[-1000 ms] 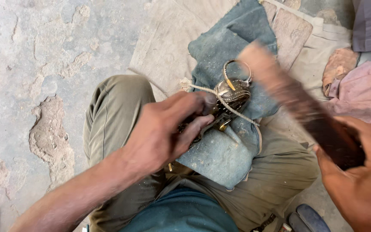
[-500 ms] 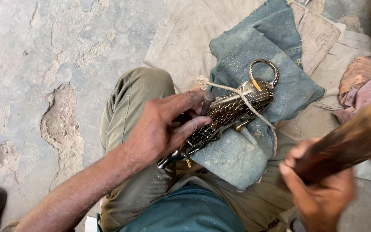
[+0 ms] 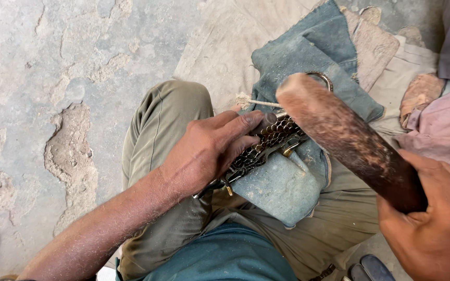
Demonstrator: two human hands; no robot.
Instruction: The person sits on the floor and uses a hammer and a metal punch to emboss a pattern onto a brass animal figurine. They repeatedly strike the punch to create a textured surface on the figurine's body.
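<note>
Left hand [image 3: 212, 148], palm down, fingers pressed flat together on braided metal-trimmed strap [image 3: 269, 140] lying on denim cloth [image 3: 287, 182] over the lap; right hand [image 3: 433, 229] fisted around wooden club [image 3: 347, 138], raised over the strap.

Blue-grey denim cloth [image 3: 292, 182], olive trousers [image 3: 157, 130], dark brown, perhaps wooden, club [image 3: 350, 138].

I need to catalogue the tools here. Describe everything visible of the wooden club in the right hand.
The wooden club is a thick, rounded piece of dark reddish-brown wood, worn and scuffed, paler and dusty toward its blunt end. The right hand grips its darker lower end. It slants up and left, its blunt end over the patterned metal piece on the blue cloth; contact cannot be told.
</note>
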